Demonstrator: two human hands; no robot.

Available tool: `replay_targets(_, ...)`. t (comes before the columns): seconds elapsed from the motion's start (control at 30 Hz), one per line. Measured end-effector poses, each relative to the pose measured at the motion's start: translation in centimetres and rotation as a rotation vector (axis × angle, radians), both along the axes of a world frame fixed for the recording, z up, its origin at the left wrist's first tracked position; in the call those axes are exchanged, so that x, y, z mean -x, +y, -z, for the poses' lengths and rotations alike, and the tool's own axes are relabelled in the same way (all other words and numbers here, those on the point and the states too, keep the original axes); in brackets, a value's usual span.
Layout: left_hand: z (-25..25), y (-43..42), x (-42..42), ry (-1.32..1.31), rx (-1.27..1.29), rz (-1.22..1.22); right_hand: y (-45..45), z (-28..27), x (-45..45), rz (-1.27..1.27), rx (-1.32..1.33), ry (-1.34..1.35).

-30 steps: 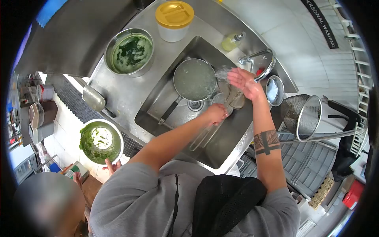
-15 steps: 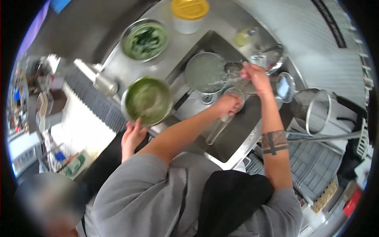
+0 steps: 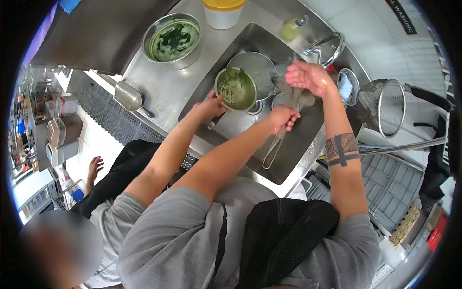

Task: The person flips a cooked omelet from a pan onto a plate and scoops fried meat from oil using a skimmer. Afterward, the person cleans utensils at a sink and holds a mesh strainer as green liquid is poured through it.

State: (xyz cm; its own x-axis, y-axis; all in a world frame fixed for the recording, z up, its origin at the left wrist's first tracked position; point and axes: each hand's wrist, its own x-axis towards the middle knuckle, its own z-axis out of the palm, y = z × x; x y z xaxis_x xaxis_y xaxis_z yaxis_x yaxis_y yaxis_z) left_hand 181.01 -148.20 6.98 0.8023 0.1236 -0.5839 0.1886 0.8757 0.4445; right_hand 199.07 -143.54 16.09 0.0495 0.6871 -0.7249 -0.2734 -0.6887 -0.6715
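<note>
My right hand [image 3: 310,78] is spread palm up beside the curved faucet [image 3: 334,50], wet and with nothing in it. Lower in the sink, my left hand [image 3: 284,119] is closed, its fingers curled; what it grips is hidden. A long wire handle [image 3: 273,153] runs out below it. A water-filled pan [image 3: 260,72] and utensils [image 3: 305,98] lie in the sink [image 3: 301,149]. Over the pan's left side, another person's hand [image 3: 211,107] holds a bowl [image 3: 237,89] with green residue.
On the counter [image 3: 168,91] are a pot of green liquid [image 3: 174,43], a yellow-lidded tub [image 3: 223,14], a metal scoop [image 3: 129,95] and a soap bottle [image 3: 292,30]. Strainers [image 3: 382,108] are at right. A co-worker [image 3: 108,226] leans in from the left.
The co-worker's bowl has moved right, from beside the counter to over the sink. My right hand, partly folded half a second ago, has opened out. My left hand remains low in the sink.
</note>
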Motion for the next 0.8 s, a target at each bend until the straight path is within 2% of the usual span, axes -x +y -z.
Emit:
replay_targets(0.03, -0.4, 0.7, -0.3, 0.024, -0.041, -0.040, -0.6, -0.2, 0.0, 0.004, -0.003, -0.006)
replay_targets(0.13, -0.3, 2.7, -1.9, 0.004, -0.005, -0.121, -1.9, 0.6, -0.3, 0.074, -0.115, -0.457)
replay_targets(0.17, -0.6, 3.1, -2.3, -0.002, -0.010, -0.109, -2.3, 0.8, -0.8, 0.087, -0.118, -0.463)
replay_targets(0.27, -1.3, 4.1, -3.6, -0.006, 0.021, -0.161, -3.1, 0.1, -0.4, 0.218, -0.178, -0.203)
replay_targets(0.3, -1.5, 4.3, -4.1, -0.012, 0.015, -0.157, -3.4, 0.3, -0.6, 0.221, -0.185, -0.208)
replay_targets(0.37, -0.5, 5.1, -5.0, 0.011, -0.014, -0.165, -3.4, 1.6, -0.7, 0.192, -0.324, -0.382)
replay_targets(0.53, 0.6, 8.7, -8.1, -0.070, 0.019, -0.185, -3.3, 0.1, -0.4, 0.117, -0.260, -0.244)
replay_targets(0.6, -0.2, 9.3, -8.8, -0.184, 0.059, -0.189, -2.9, 0.2, 0.6, 0.285, -0.281, -0.241)
replay_targets(0.63, -0.2, 9.0, -8.9, -0.186, 0.061, -0.192, -2.7, 0.4, 0.5, 0.281, -0.280, -0.242)
replay_targets(0.7, -0.6, 7.5, -8.8, 0.101, 0.046, -0.134, -2.3, 1.2, -0.1, 0.318, -0.305, -0.519)
replay_targets(0.73, 0.6, 6.1, -7.9, 0.059, 0.022, -0.051, -2.1, 2.0, -1.1, 0.223, -0.339, -0.746)
replay_targets(0.77, 1.1, 4.7, -6.1, 0.034, -0.061, 0.009, -1.7, 3.0, -2.4, 0.230, -0.341, -0.745)
replay_targets(0.8, 1.6, 3.3, -4.3, 0.009, -0.145, 0.066, -1.2, 4.1, -3.8, 0.310, -0.337, -0.891)
